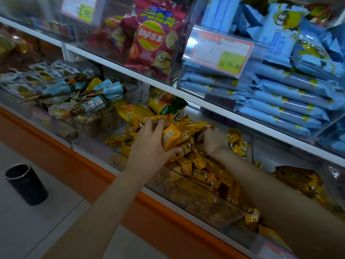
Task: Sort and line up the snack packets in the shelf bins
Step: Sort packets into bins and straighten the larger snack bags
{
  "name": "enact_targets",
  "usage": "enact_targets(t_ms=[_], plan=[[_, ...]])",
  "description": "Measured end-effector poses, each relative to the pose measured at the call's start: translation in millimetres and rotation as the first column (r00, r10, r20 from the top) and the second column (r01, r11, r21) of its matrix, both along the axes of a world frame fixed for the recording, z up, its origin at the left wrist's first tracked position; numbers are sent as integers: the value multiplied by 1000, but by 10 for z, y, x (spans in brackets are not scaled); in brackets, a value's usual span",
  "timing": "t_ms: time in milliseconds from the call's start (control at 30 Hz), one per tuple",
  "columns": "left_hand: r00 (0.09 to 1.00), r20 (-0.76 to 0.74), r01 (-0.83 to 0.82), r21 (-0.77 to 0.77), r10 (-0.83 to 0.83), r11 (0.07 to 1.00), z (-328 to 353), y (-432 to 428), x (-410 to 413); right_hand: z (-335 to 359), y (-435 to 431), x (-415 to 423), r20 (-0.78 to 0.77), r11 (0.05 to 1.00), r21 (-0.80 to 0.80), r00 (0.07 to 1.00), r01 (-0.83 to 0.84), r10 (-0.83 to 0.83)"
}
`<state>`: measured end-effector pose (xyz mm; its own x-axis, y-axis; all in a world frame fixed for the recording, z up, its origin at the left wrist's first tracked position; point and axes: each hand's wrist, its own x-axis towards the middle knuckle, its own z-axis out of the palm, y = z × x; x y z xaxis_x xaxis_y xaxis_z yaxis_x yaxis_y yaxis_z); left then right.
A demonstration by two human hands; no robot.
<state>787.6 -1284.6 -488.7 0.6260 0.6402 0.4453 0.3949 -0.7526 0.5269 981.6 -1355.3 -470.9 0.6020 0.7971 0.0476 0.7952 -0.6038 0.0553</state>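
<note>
A clear lower-shelf bin (188, 200) holds a loose heap of small yellow snack packets (201, 172). My left hand (149, 144) grips a bunch of these yellow packets (171, 137) between thumb and fingers, above the heap. My right hand (212, 141) is pushed into the pile just to the right, fingers curled down among the packets and partly hidden. Two larger yellow-green bags (166, 101) lie at the back of the same bin.
The bin to the left holds blue-and-gold wrapped packets (74, 88). The upper shelf carries red Lay's chip bags (151, 38) and stacked light-blue packets (280, 101) behind price tags (220, 53). A black cylinder (26, 184) stands on the floor. An orange base strip (89, 165) runs below.
</note>
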Motion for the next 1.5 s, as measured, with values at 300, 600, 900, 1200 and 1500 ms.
enact_targets(t_ms=[300, 600, 900, 1200, 1500], plan=[[989, -139, 60, 112, -44, 992, 36, 14, -10, -104, 72, -12, 33, 992, -90, 996, 87, -85], [986, -136, 129, 238, -98, 963, -16, -51, 80, -59, 44, 108, -153, 999, -16, 988, 28, -30], [982, -139, 147, 129, -128, 981, -50, -28, 85, 63, 52, 250, -438, 992, -115, 899, -50, -5], [977, -112, 188, 61, -181, 980, -23, -3, 78, -93, 26, 239, -249, 999, -37, 968, -16, 6], [990, -97, 114, 100, -104, 988, 99, -75, 131, 218, -545, 185, -120, 969, 209, 987, 130, -107]])
